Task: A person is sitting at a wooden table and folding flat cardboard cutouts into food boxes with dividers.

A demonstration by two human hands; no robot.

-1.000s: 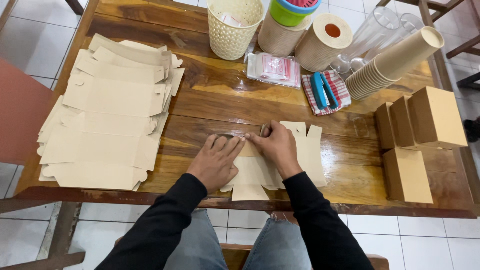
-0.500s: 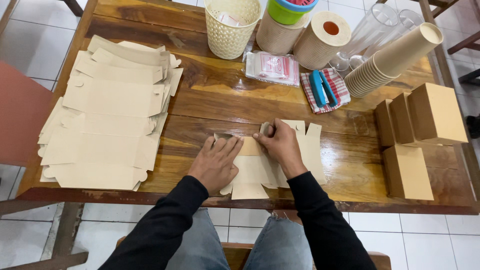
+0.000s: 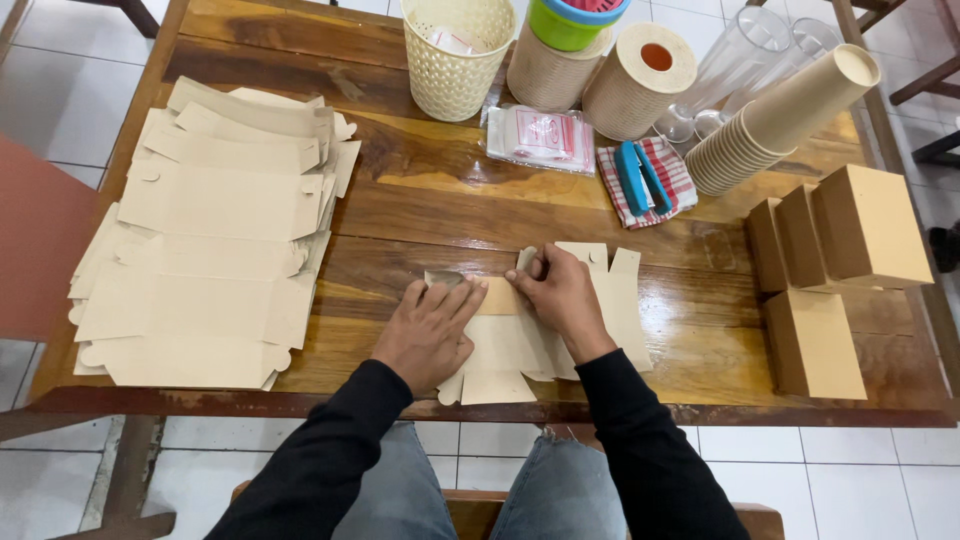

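A flat tan cardboard box blank (image 3: 510,345) lies on the wooden table (image 3: 420,215) near its front edge. My left hand (image 3: 428,330) rests palm down on the blank's left part, fingers spread toward a small raised flap. My right hand (image 3: 560,298) presses on the blank's middle, with thumb and forefinger pinching a small flap at its top edge. Both arms wear black sleeves.
A spread pile of flat box blanks (image 3: 210,235) covers the table's left. Several folded tan boxes (image 3: 835,265) stand at the right. At the back are a woven basket (image 3: 455,55), paper rolls (image 3: 640,80), stacked paper cups (image 3: 775,125), a plastic packet (image 3: 540,138) and a blue tool on a striped cloth (image 3: 640,178).
My right hand's fingers have shifted slightly on the flap at the blank's top edge and my left hand has slid a little along the blank. The blank stays in place.
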